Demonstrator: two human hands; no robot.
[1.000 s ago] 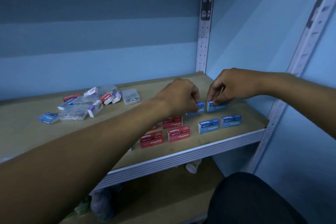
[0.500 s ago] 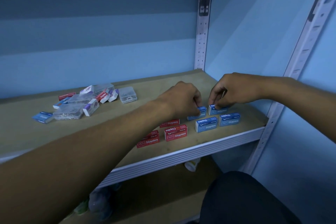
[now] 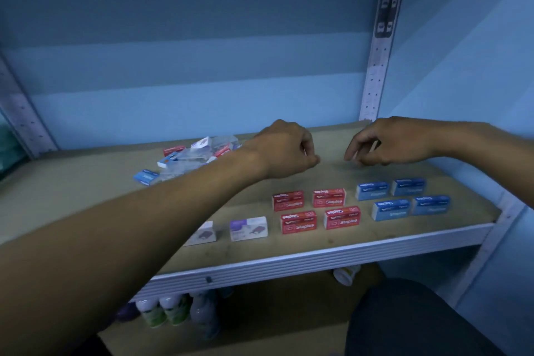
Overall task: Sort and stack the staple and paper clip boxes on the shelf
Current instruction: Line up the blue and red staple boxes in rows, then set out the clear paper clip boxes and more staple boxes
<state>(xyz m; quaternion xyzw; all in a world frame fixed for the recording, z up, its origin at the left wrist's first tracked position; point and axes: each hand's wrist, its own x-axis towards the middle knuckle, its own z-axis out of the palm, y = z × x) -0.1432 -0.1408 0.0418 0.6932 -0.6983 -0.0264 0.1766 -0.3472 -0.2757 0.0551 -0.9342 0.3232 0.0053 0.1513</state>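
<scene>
Left hand [image 3: 284, 150] above the middle of the shelf [image 3: 318, 243], fingers curled in, nothing visible in its grip. Right hand [image 3: 387, 141] level with it to the right, fingers hanging loosely curled, grip relaxed and empty, apart from the left hand. Four blue staple boxes [image 3: 403, 199] flat near the right front edge, two by two, close together. Four red staple boxes [image 3: 316, 210] just left of those, same two-by-two layout. Two white and purple boxes [image 3: 248, 228] further left in the near row, the leftmost partly hidden behind the left forearm. Unsorted heap of boxes and clear plastic cases [image 3: 190, 157] far left, toward the back. Bottles [image 3: 176, 312] on the lower level beneath.
</scene>
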